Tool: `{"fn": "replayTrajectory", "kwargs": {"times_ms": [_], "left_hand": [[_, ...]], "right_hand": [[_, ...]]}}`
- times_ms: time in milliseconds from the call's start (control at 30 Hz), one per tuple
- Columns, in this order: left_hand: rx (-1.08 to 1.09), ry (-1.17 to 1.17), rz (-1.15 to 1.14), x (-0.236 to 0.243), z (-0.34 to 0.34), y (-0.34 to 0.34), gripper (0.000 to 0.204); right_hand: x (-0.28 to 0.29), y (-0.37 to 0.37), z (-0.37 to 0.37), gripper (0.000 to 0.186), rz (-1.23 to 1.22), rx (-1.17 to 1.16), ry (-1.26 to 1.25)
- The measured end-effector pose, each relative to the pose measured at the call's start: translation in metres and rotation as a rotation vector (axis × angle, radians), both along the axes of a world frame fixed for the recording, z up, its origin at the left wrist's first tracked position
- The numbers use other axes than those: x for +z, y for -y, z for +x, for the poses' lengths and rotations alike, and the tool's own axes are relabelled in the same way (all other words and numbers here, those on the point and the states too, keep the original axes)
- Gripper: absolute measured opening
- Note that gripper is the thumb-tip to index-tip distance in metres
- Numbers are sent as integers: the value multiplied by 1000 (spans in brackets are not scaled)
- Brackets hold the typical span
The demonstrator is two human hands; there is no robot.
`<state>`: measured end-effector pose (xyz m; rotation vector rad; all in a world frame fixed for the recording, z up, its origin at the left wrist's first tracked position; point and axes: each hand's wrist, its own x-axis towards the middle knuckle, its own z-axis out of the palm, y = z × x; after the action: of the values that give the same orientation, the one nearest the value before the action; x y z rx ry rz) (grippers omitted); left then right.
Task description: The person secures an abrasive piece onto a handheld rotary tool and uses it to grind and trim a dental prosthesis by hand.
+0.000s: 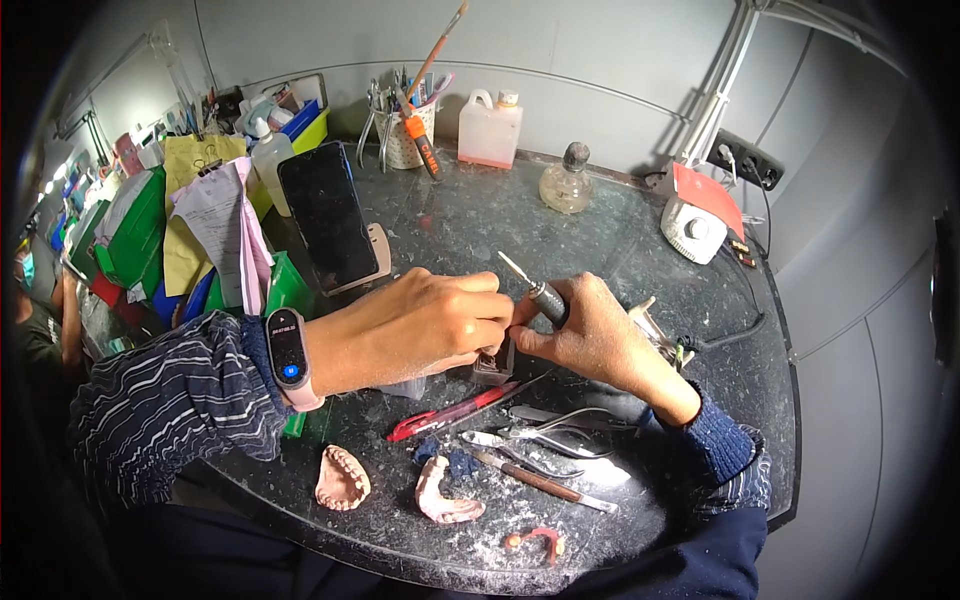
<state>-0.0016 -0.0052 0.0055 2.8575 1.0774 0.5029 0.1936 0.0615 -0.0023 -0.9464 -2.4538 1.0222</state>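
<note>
My right hand (pixel 585 340) grips a dark handpiece (pixel 548 302) with a slim pale tip angled up-left. My left hand (pixel 440 325), its fingers curled, meets it over a small clear box (pixel 492 370); what those fingertips hold is hidden. Below lie a red pen (pixel 430 420), metal pliers (pixel 530 440), a wooden-handled tool (pixel 540 482), two plaster dental casts (pixel 342 485) (pixel 447 505) and a pink appliance (pixel 545 540) among white powder.
A phone on a stand (pixel 325 215), papers (pixel 215 215), a tool cup (pixel 405 140), a jug (pixel 490 130), a glass burner (pixel 566 190) and a control box (pixel 692 225) line the back. Another person (pixel 40 320) is at the far left.
</note>
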Motion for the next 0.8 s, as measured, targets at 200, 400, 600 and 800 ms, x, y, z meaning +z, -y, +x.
{"fn": "replayTrajectory", "kwargs": {"times_ms": [200, 400, 600, 800], "left_hand": [[29, 113, -57, 11, -3, 2, 10], [313, 497, -520, 33, -4, 16, 14], [358, 854, -597, 33, -6, 43, 16], [385, 857, -521, 37, 8, 83, 25]], "right_hand": [[-9, 1, -2, 16, 83, 31, 50], [1, -3, 6, 20, 212, 38, -78], [46, 16, 26, 21, -102, 111, -173], [64, 57, 30, 19, -95, 58, -192]]}}
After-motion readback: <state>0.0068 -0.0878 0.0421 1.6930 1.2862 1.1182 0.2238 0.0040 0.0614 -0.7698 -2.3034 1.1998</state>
